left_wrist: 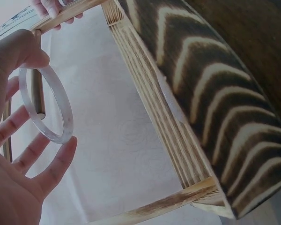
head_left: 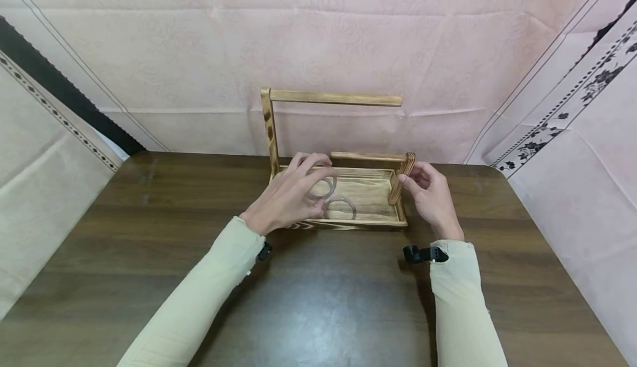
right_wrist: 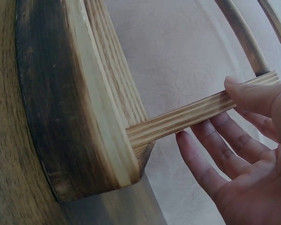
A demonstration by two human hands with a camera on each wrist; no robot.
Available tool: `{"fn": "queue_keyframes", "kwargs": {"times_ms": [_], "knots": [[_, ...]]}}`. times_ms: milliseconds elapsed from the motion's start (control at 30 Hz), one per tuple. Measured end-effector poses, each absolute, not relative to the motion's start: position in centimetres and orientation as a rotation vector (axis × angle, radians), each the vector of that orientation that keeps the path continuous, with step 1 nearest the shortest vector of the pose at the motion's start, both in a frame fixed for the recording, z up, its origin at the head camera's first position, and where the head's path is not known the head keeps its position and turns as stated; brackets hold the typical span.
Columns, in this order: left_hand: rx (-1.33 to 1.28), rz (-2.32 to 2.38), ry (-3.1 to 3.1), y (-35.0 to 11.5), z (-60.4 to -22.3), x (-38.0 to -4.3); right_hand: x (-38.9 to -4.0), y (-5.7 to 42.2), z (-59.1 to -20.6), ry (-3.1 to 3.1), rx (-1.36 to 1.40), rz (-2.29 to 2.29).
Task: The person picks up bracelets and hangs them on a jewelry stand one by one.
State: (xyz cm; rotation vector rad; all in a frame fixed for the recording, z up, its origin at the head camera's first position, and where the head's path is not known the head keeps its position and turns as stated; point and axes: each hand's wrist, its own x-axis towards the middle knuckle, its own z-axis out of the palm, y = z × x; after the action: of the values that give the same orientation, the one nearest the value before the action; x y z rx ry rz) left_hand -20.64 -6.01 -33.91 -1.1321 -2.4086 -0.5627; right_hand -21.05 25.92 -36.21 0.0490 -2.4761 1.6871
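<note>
A wooden bangle display stand has a shallow tray (head_left: 370, 224), a tall left upright (head_left: 270, 129) with a high rod (head_left: 338, 98), and a short right upright (head_left: 409, 162) with a lower rod (head_left: 368, 156). My left hand (head_left: 288, 195) is over the tray's left half, holding a pale translucent bangle (left_wrist: 61, 139) between thumb and fingers. A second bangle (head_left: 355, 209) lies in the tray, partly behind the left fingers. At the tray's right end my right hand (head_left: 435, 198) pinches the short upright, thumb on one side and fingertips on the other (right_wrist: 185, 143).
The stand is at the far side of a brown wooden table (head_left: 308, 295). Close behind it hangs a pale patterned cloth (head_left: 318, 46), and more cloth (head_left: 587, 151) closes in both sides. Black straps with small devices (head_left: 423, 254) sit on both wrists.
</note>
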Motion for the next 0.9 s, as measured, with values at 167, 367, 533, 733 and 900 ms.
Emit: {"fn": "queue_keyframes", "kwargs": {"times_ms": [167, 367, 533, 733, 900], "knots": [[-1.133, -0.577, -2.397, -6.0, -33.7, -20.7, -21.1, 25.9, -36.3, -2.466, 0.050, 1.699], [-1.117, -0.564, -2.376, -5.9, -33.4, -20.8, -21.1, 25.8, -36.3, -2.460, 0.066, 1.690], [-1.103, -0.568, -2.359, -5.8, -33.2, -20.8, -21.1, 25.8, -36.3, -2.453, 0.065, 1.689], [-1.085, -0.568, -2.383, -5.7, -33.0, -20.9, -21.1, 25.8, -36.4, -2.459, 0.059, 1.699], [-1.083, -0.579, -2.398, -5.7, -32.8, -21.0, -21.1, 25.8, -36.3, -2.459, 0.063, 1.686]]}}
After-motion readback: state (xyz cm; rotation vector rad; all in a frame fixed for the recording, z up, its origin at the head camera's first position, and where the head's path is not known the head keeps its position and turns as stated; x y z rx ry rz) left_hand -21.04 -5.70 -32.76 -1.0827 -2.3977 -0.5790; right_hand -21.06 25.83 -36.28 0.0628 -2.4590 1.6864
